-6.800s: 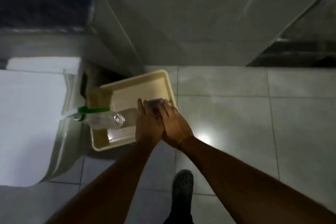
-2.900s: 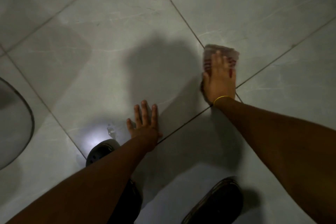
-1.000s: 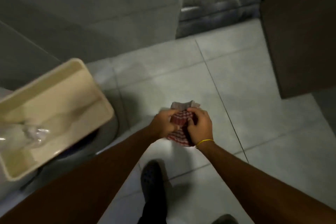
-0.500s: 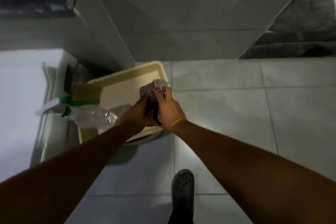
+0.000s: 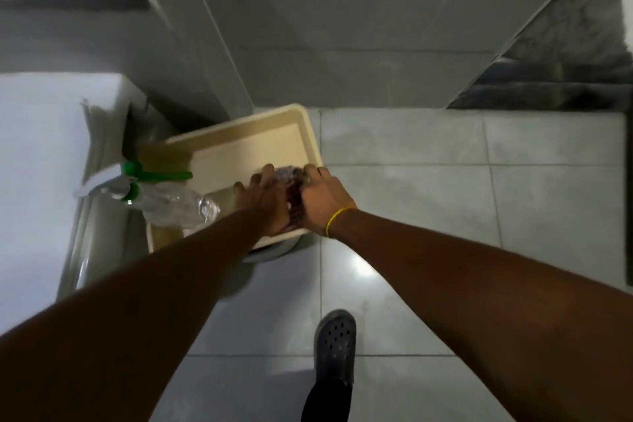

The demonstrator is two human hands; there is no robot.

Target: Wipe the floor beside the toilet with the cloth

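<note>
The red-and-white checked cloth (image 5: 291, 181) is bunched between both hands inside the right side of a beige tray (image 5: 239, 128). My left hand (image 5: 265, 204) presses on its left side and my right hand (image 5: 323, 200), with a yellow band at the wrist, grips its right side. Most of the cloth is hidden by the hands. The white toilet (image 5: 41, 181) fills the left of the view. Grey floor tiles (image 5: 428, 216) spread out to the right of the tray.
A clear spray bottle (image 5: 164, 204) with a green and white trigger lies across the tray's left part. The tray rests on a round white base (image 5: 270, 252). My dark clog (image 5: 335, 348) stands on the tiles below. A grey wall and a dark step bound the back.
Both hands have lowered the cloth from above the tray's edge down into the tray. Before that the cloth was pressed on the floor tiles, then bunched up in both hands.
</note>
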